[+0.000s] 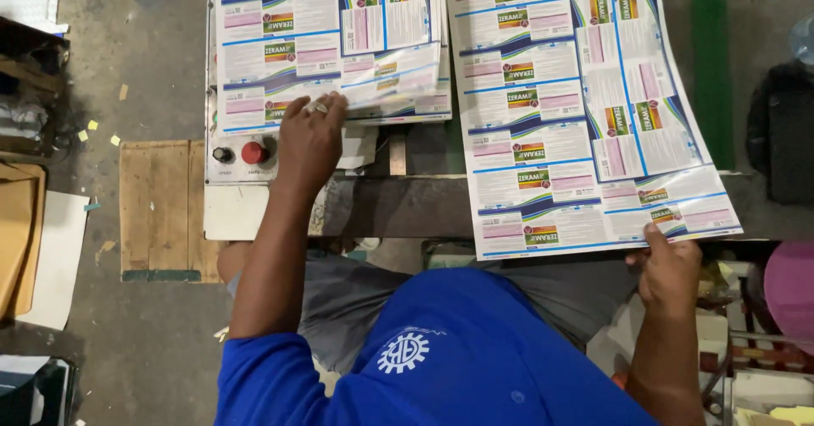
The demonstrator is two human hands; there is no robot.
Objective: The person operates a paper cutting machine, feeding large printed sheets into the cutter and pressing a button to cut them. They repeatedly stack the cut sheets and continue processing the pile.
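My left hand (310,142), with a ring on one finger, lies flat on the near edge of a stack of glossy printed label sheets (331,44) on the machine table. My right hand (670,269) pinches the near right corner of a large printed sheet (577,112), which slants from the table's top towards me and overhangs the table's front edge. Both sheets carry rows of white, blue, green and pink labels.
A black knob (222,154) and a red round button (253,151) sit on the white control panel just left of my left hand. A wooden pallet (157,210) lies on the concrete floor at left. Cardboard (21,239) leans at far left; boxes crowd the lower right.
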